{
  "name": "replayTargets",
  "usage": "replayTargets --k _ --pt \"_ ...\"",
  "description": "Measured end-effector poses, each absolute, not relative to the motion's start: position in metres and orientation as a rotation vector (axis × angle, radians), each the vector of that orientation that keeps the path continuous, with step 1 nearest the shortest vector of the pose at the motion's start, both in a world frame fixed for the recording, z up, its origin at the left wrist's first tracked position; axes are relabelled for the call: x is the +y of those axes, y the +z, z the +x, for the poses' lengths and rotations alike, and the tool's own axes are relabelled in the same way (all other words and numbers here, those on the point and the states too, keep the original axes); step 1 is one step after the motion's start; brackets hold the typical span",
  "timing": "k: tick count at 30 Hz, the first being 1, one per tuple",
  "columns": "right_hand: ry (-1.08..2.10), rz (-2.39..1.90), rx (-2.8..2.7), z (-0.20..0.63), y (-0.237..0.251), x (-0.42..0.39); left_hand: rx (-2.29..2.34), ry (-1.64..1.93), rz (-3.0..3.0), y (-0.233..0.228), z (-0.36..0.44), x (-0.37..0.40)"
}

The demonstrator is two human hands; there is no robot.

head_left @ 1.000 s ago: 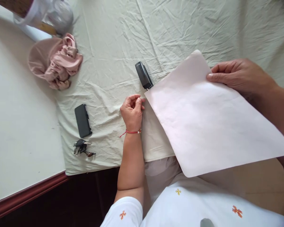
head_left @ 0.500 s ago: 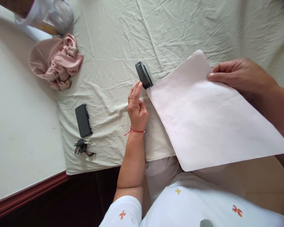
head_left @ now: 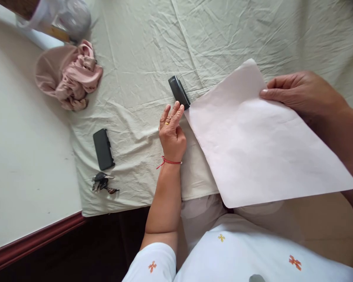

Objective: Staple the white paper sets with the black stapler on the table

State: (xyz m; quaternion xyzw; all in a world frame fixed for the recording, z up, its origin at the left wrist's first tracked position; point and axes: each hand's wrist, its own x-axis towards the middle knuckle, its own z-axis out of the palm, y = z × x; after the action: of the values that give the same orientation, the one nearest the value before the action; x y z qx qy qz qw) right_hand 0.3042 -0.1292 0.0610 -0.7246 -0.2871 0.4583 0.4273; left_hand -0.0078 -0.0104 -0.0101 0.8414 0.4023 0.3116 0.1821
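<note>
The right hand (head_left: 300, 94) pinches a big pink paper (head_left: 261, 141) by its far edge, over the cloth-covered tabletop (head_left: 141, 51). The left hand (head_left: 172, 131), fingers open, reaches for the black stapler (head_left: 179, 91) at the paper's corner. Next it likely needs pressing

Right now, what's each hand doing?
Left hand: open, fingers extended beside the stapler, holding nothing.
Right hand: closed on the paper sheet.
</note>
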Motion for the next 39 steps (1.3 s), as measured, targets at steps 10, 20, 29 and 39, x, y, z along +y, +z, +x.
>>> replayTargets --k 10,20,29,39 --pt "1.171 -1.881 -0.698 0.307 0.059 -0.13 1.225 0.886 2.341 -0.007 0.001 -0.016" --pt "1.157 -1.901 -0.626 0.3 0.067 -0.129 1.249 0.847 2.279 -0.007 0.004 -0.018" --pt "1.294 -1.793 -0.749 0.304 0.062 -0.129 1.075 0.957 2.137 -0.011 0.003 -0.02" --pt "1.298 -1.526 -0.776 0.305 0.053 -0.132 1.1 1.059 1.326 0.008 0.003 -0.025"
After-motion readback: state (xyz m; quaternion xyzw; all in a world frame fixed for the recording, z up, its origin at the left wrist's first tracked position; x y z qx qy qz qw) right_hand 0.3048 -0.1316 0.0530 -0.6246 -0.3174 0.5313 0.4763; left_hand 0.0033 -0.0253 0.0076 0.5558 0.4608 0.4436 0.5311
